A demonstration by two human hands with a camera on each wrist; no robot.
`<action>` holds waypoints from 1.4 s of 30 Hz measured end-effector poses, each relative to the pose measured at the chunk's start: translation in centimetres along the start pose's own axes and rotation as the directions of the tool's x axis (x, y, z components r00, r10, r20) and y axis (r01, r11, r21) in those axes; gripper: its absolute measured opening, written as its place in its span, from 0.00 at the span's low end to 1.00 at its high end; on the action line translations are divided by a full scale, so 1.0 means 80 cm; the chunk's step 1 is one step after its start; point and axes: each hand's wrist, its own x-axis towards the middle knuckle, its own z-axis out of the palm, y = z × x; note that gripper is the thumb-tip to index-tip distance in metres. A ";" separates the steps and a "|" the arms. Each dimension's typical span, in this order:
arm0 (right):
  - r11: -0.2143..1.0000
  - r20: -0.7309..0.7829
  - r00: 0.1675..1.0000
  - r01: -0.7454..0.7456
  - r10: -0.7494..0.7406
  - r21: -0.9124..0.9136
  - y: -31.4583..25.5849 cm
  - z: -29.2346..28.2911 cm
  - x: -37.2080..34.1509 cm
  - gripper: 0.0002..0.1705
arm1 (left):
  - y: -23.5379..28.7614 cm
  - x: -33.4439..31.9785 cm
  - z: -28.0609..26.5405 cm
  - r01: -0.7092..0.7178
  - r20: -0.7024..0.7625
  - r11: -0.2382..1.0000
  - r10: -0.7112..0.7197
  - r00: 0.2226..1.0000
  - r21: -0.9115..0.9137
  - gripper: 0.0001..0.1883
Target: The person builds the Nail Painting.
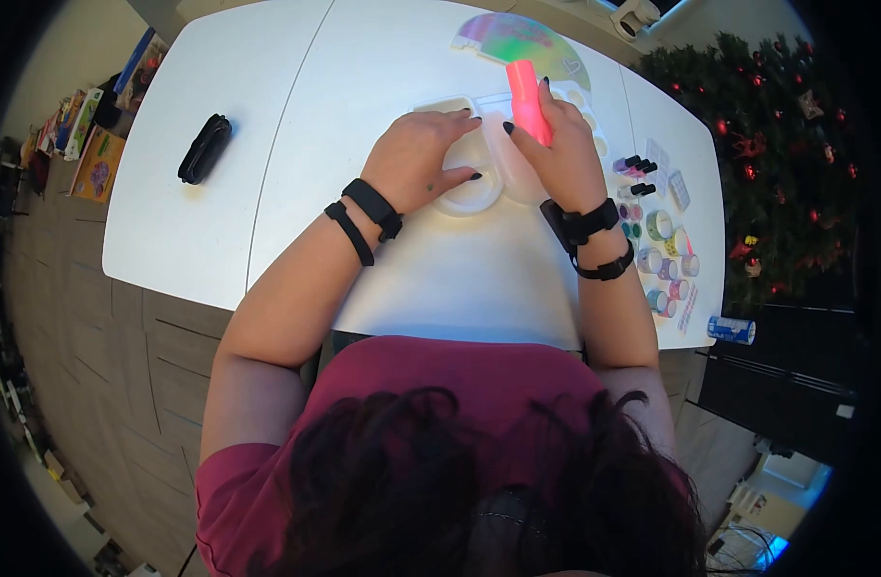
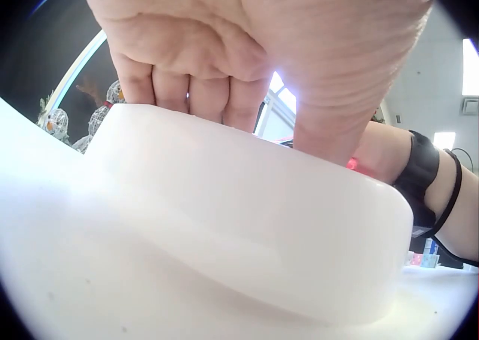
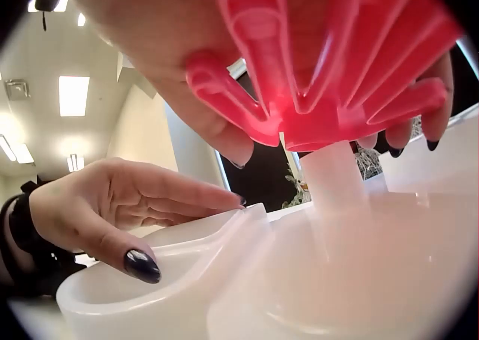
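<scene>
My right hand point(image 1: 567, 154) holds a bright pink plastic piece point(image 1: 527, 104), thumb on one side and fingers on the other. In the right wrist view, the piece shows several finger-shaped channels, and its base meets the top of a pale upright post point(image 3: 333, 174). The post rises from a translucent pale pink basin point(image 3: 359, 265). Beside that basin stands a white plastic tub point(image 1: 466, 200) with a rounded rim. My left hand point(image 1: 426, 154) lies over this tub, fingers straight and reaching across it, dark-nailed thumb spread apart above the opening.
Behind the basin lies a pastel fan-shaped sheet point(image 1: 532, 48). Small polish bottles point(image 1: 635, 165) and several little jars point(image 1: 659, 225) stand at the right of the white table point(image 1: 296, 173). A black case point(image 1: 206, 149) sits at the left; a blue can point(image 1: 732, 330) is by the right edge.
</scene>
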 end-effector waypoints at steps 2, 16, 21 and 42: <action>0.992 -0.012 0.999 0.029 -0.030 -0.121 -0.007 0.007 0.000 0.46 | -0.002 0.000 0.001 -0.001 -0.011 1.000 0.001 1.000 0.002 0.33; 0.932 -0.005 0.999 0.043 -0.048 -0.361 -0.011 0.016 0.002 0.47 | -0.003 -0.001 0.005 0.020 -0.019 1.000 -0.020 1.000 -0.009 0.32; 0.938 0.007 1.000 0.029 -0.028 -0.344 -0.021 0.010 -0.014 0.47 | -0.005 0.001 0.003 0.050 0.001 0.999 -0.050 0.999 -0.022 0.32; 0.713 0.272 0.861 -0.508 0.430 0.482 0.000 -0.030 0.009 0.44 | -0.017 -0.007 0.017 0.027 -0.062 0.999 -0.025 0.998 0.027 0.32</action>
